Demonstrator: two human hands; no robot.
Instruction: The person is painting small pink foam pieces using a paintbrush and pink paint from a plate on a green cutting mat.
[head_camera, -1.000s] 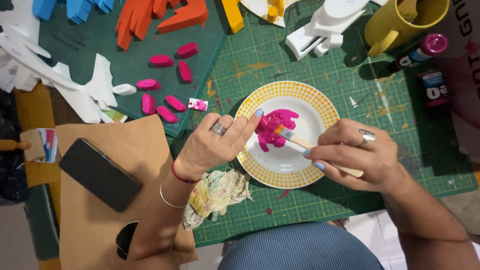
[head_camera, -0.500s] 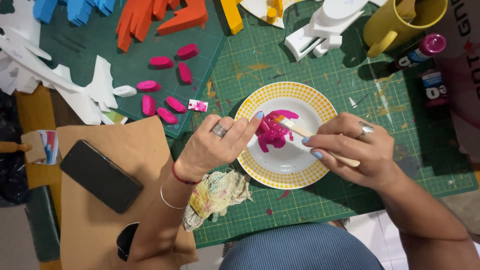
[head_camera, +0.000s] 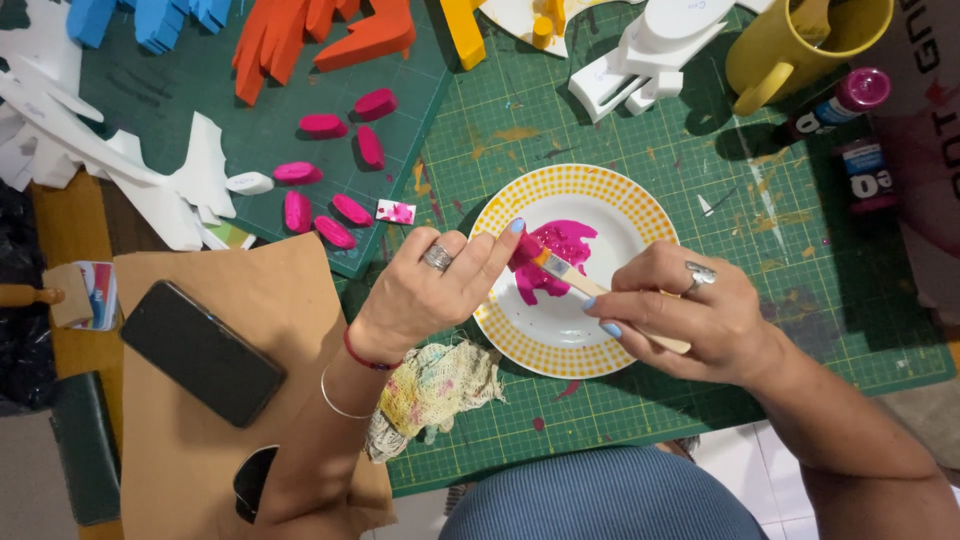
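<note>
Green cutting mat (head_camera: 640, 400), brush (head_camera: 590, 285) now dipped deeper into pink paint (head_camera: 555, 250)

The small pink-painted piece (head_camera: 522, 252) is mostly hidden by the left hand's fingers (head_camera: 478, 262); the yellow ceramic mug (head_camera: 800, 45) is cut off at the top edge.

1. Round white plate (head_camera: 560, 340) has a yellow checked rim and a magenta paint puddle (head_camera: 553, 258).
2. Gridded green cutting mat (head_camera: 640, 150) has yellow lines and paint smudges.
3. Oval foam bits (head_camera: 322, 125) are hot pink.
4. Crumpled rag (head_camera: 432, 392) is cream with pastel stains.
5. Ceramic mug (head_camera: 800, 45) is mustard yellow.
</note>
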